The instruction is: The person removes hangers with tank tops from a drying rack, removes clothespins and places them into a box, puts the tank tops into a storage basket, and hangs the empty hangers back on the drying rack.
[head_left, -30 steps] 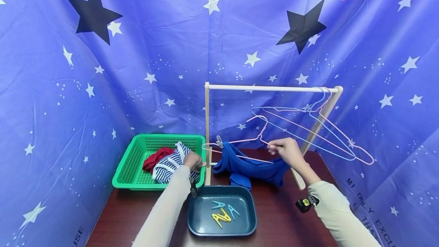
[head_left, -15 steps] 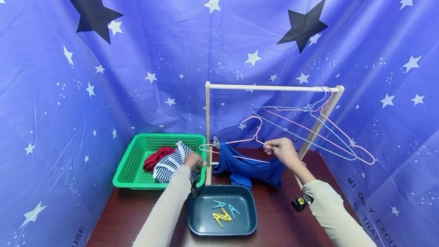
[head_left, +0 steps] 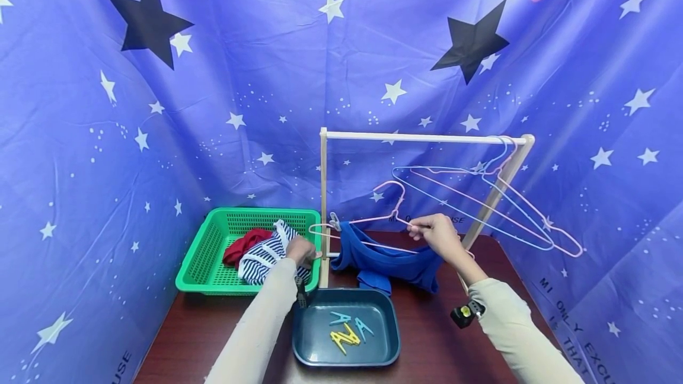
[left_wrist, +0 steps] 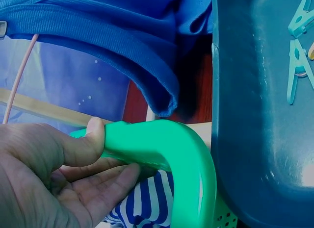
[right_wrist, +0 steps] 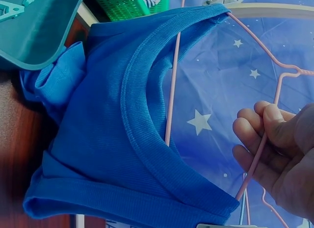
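My right hand (head_left: 439,236) pinches one sloping arm of a pink wire hanger (right_wrist: 171,100) between thumb and fingers. From the hanger a blue knit garment (head_left: 392,262) droops by its wide ribbed neckline, its lower part bunched low over the table. A greyish clip (head_left: 334,221) sits at the garment's left end on the wire. At the green basket (left_wrist: 194,169), my left hand (left_wrist: 59,176) grips the rim corner, thumb on top and fingers underneath. Inside that basket lie a blue-and-white striped cloth (head_left: 259,264) and a red cloth (head_left: 241,246).
A dark blue tray (head_left: 393,336) in front holds blue clothespins (head_left: 341,317) and yellow clothespins (head_left: 341,339). Behind the garment stands a wooden rack (head_left: 416,136), with a blue hanger (head_left: 443,200) and a pink hanger (head_left: 565,239) at its right end. Starry curtains surround the table (head_left: 432,336).
My right hand has shifted a little left, carrying the pink hanger and blue garment with it. My left hand has stayed on the basket rim.
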Tool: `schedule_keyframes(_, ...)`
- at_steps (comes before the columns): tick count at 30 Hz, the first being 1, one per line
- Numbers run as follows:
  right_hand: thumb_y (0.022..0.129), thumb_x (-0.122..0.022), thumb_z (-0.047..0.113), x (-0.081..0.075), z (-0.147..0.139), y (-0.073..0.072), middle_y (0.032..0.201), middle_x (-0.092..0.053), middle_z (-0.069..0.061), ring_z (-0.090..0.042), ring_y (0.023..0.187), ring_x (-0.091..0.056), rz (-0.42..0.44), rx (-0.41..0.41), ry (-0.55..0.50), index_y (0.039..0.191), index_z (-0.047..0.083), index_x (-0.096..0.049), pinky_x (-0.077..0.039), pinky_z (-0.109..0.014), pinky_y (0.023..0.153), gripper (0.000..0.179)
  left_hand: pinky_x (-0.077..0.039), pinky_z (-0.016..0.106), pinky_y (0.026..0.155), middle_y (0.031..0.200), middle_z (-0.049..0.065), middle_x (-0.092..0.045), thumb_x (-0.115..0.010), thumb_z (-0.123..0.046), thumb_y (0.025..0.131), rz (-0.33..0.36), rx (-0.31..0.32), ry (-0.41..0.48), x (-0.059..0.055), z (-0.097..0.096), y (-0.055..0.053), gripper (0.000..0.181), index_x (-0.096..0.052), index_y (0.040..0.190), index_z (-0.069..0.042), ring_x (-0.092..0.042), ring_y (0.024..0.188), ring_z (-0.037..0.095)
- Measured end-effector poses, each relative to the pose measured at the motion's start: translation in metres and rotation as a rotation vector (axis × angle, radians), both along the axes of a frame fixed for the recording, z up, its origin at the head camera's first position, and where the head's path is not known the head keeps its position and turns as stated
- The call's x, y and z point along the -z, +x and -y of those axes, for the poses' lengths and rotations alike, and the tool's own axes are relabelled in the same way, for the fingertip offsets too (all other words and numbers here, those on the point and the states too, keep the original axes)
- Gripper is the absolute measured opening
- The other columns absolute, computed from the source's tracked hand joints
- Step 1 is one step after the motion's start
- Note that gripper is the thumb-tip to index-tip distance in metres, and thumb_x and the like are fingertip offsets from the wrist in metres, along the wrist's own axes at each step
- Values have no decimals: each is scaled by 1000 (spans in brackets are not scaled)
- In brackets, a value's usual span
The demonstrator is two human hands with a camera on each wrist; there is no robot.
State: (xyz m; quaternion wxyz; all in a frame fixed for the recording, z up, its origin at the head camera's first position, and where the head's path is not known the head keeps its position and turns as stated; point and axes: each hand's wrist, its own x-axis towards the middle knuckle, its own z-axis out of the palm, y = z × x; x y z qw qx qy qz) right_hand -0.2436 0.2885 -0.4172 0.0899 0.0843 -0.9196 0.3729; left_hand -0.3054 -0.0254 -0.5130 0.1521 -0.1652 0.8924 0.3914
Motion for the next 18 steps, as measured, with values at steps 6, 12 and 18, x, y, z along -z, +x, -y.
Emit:
schedule_keyframes(6, 96, -63, -4, 0, 2, 1, 88, -77, -23, -34, 75, -75, 22, -4, -8, 100, -11, -76, -61, -28, 66, 15, -59, 27, 56, 98, 22, -69, -69, 6, 86, 3, -13, 22, 4, -1, -3, 6, -64, 88, 5, -75, 72, 29)
schedule_keyframes(12, 96, -63, -3, 0, 3, 0, 88, -77, -21, -27, 72, -75, 34, -4, -1, 101, -9, -76, -61, -27, 66, 15, -58, 27, 58, 100, 22, -70, -70, 3, 85, -28, 6, -18, 5, 1, 1, 8, -65, 91, 5, -73, 73, 27)
schedule_keyframes(18, 97, -62, -3, 0, 2, 1, 88, -77, -21, -24, 72, -74, 35, -7, 3, 102, -9, -76, -61, -29, 67, 16, -56, 26, 58, 94, 18, -68, -72, 0, 83, -61, 35, -27, 3, 4, 6, 11, -65, 90, 5, -66, 72, 24)
